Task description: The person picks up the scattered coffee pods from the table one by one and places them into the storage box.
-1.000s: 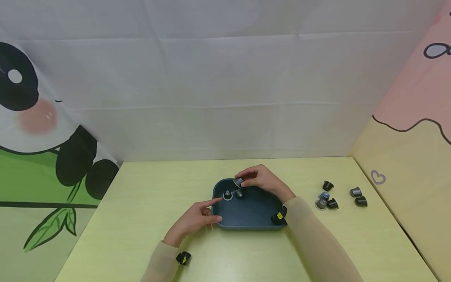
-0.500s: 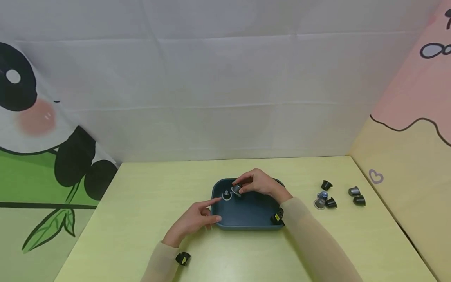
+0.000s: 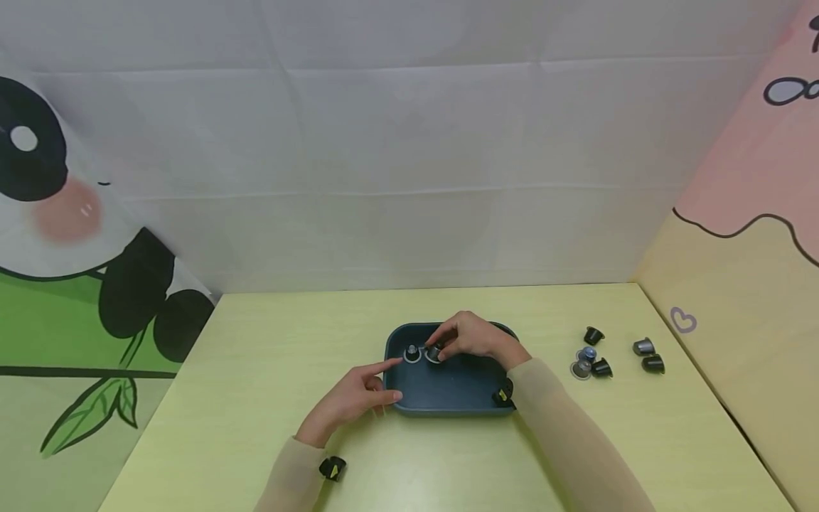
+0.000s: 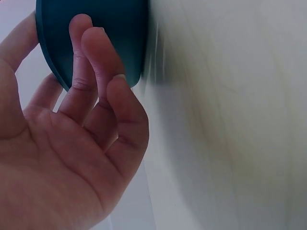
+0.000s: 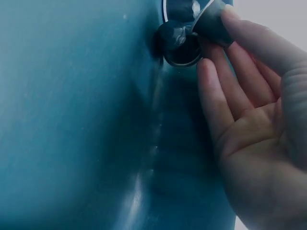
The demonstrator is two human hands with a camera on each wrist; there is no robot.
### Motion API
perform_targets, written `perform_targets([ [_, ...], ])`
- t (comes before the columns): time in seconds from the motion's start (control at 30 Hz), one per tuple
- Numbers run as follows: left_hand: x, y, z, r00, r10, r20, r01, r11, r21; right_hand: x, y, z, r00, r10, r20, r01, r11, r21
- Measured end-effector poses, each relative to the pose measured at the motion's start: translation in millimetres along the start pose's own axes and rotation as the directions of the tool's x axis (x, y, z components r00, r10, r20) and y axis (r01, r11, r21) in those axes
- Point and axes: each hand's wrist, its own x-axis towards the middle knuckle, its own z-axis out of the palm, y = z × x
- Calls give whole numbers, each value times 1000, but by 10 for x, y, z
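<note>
My right hand (image 3: 470,334) reaches over the far side of a dark blue-green tray (image 3: 457,414). Between thumb and fingers it pinches a dark coffee capsule (image 5: 211,25), low inside the tray in the head view. Just left of it a black capsule (image 3: 412,353) with a pale rim stands base up. In the right wrist view two capsules (image 5: 173,37) lie close against the pinched one, partly covering each other. My left hand (image 3: 352,393) rests at the tray's left side; index finger and thumb stretch out to touch its edge, the other fingers bend loosely below.
On the table to the right lie a black capsule (image 3: 593,336), a blue capsule (image 3: 586,353), a grey capsule (image 3: 581,369) and another black capsule (image 3: 601,368). Farther right are two dark capsules (image 3: 644,346). A grey cloth wall (image 3: 409,235) stands behind the table.
My right hand has lowered toward the tray floor with the capsule, which was tilted and raised a second ago and now sits beside the black one. The left hand stays put.
</note>
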Motion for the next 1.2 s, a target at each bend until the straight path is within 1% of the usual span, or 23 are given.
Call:
perform_targets([
  [0.33, 5, -16, 5, 1000, -4, 1, 4, 1000, -7, -37, -21, -51, 1000, 15, 12, -14, 999, -36],
  [0.53, -4, 6, 7, 1000, -11, 10, 11, 1000, -11, -39, -19, -52, 999, 21, 34, -20, 1000, -10],
  [0.83, -8, 20, -4, 1000, -16, 7, 16, 1000, -5, -41, -48, -59, 999, 4, 41, -5, 1000, 22],
  [1.03, -7, 6, -8, 1000, -8, 14, 9, 1000, -19, -38, -87, -71, 999, 0, 48, -1, 1000, 11],
  [1.2, 0, 10, -10, 1000, -3, 19, 4, 1000, -23, -39, -120, -88, 999, -8, 34, 8, 1000, -2],
])
